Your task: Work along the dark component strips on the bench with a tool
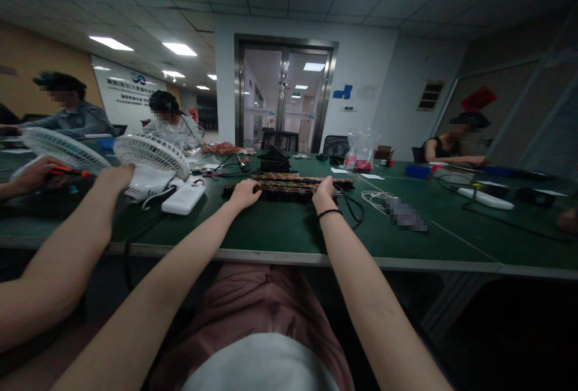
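Green worktop (pixel 280 234) carries a white fan (pixel 151 159), left of the left hand (pixel 245 194). From there to the right hand (pixel 324 191) stretches a bundle of thin coppery strands (pixel 289 184); the right closes around its right part, the left half-curls against it, grip unclear.

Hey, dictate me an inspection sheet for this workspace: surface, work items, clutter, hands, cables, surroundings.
Surface: green tabletop, pale along its front edge.
Work items: bundle of thin strips, reddish-gold with dark parts, lying crosswise; exact kind unclear.
Clutter: two white fans and a white box-shaped device on the left; clear plastic bag beyond the right hand.
Hands: left hand at the bundle's left part, right hand at its right; finger details unclear. Another person's hand holds an orange-and-black tool.
Cables: black cable looped beside the right hand; pale coiled cable farther right.
Surroundings: glass doors ahead; people seated on both sides.
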A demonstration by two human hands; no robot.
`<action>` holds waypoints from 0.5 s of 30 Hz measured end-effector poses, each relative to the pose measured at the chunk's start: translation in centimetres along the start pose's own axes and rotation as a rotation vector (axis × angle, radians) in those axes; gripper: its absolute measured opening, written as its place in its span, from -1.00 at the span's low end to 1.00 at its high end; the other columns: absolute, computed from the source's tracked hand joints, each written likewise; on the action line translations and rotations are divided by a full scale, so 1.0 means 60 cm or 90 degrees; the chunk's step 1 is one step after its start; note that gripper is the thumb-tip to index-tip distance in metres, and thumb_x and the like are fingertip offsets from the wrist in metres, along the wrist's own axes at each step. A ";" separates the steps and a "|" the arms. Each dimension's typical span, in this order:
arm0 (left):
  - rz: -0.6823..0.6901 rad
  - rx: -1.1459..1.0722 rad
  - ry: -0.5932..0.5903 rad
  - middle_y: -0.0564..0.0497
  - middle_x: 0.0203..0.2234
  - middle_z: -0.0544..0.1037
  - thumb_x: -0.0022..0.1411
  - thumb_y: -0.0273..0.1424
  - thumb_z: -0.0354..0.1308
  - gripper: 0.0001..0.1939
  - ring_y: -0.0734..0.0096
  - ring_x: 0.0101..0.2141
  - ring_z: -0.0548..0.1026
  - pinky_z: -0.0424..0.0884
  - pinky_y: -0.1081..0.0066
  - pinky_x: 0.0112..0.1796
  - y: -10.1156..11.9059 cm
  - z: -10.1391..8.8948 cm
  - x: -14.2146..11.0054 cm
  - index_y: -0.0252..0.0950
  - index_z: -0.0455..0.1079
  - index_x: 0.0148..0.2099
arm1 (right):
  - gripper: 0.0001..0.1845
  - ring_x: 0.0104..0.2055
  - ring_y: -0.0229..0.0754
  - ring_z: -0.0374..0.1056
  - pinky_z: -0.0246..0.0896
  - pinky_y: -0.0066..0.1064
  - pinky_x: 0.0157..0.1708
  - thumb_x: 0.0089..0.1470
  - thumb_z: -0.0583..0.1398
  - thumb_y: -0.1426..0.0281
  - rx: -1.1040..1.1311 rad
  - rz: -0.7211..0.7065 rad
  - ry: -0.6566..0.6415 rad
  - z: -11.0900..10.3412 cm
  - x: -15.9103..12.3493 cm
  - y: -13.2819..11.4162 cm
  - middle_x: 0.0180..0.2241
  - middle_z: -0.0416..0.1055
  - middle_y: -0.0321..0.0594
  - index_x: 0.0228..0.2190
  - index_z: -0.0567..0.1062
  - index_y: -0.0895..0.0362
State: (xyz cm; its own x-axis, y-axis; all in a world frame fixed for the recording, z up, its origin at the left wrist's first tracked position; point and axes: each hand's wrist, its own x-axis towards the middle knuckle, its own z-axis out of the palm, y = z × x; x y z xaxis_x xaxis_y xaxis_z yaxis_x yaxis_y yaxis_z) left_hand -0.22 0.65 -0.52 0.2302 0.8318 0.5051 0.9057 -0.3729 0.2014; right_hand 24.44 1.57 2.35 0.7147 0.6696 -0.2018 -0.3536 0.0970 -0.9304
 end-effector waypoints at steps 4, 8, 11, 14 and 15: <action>-0.001 0.004 -0.010 -0.16 0.01 0.57 0.29 -0.37 0.13 -0.70 0.09 0.04 0.50 0.40 0.19 0.11 0.003 -0.003 -0.001 -0.31 0.52 0.03 | -0.72 -0.49 -0.23 0.31 0.25 -0.51 -0.55 0.21 0.03 0.26 0.016 0.025 0.012 -0.003 -0.022 -0.012 -0.52 0.32 -0.28 -0.23 0.45 0.15; -0.002 0.001 -0.007 -0.16 0.00 0.57 0.28 -0.37 0.13 -0.70 0.09 0.04 0.50 0.40 0.18 0.11 0.003 -0.004 -0.002 -0.31 0.53 0.02 | -0.73 -0.50 -0.23 0.29 0.23 -0.50 -0.56 0.22 0.01 0.27 0.007 0.021 0.004 -0.005 -0.028 -0.016 -0.53 0.31 -0.28 -0.25 0.44 0.13; 0.002 -0.004 -0.004 -0.15 -0.01 0.58 0.28 -0.37 0.13 -0.71 0.09 0.04 0.50 0.41 0.17 0.11 0.002 -0.003 -0.002 -0.29 0.53 0.01 | -0.73 -0.51 -0.23 0.29 0.22 -0.51 -0.57 0.22 0.01 0.26 0.000 0.023 0.001 -0.005 -0.025 -0.014 -0.53 0.30 -0.28 -0.26 0.44 0.13; 0.003 -0.003 -0.006 -0.16 -0.01 0.57 0.28 -0.37 0.13 -0.71 0.08 0.04 0.50 0.41 0.17 0.11 0.000 -0.002 -0.001 -0.30 0.53 0.01 | -0.73 -0.51 -0.23 0.30 0.22 -0.52 -0.58 0.23 0.02 0.25 -0.002 0.018 0.003 -0.004 -0.020 -0.012 -0.54 0.30 -0.28 -0.28 0.44 0.14; 0.002 -0.004 -0.005 -0.15 0.00 0.57 0.28 -0.37 0.13 -0.71 0.08 0.04 0.50 0.40 0.17 0.11 0.000 -0.001 -0.001 -0.29 0.53 0.00 | -0.73 -0.51 -0.23 0.30 0.22 -0.51 -0.59 0.23 0.01 0.25 -0.003 0.015 0.003 -0.004 -0.019 -0.011 -0.54 0.31 -0.28 -0.28 0.44 0.13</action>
State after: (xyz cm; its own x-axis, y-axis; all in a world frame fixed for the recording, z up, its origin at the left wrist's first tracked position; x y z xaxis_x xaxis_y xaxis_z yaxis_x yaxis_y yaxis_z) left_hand -0.25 0.57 -0.48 0.2362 0.8336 0.4994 0.9026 -0.3786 0.2050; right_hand 23.99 0.54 3.13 0.7089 0.6687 -0.2245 -0.3667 0.0775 -0.9271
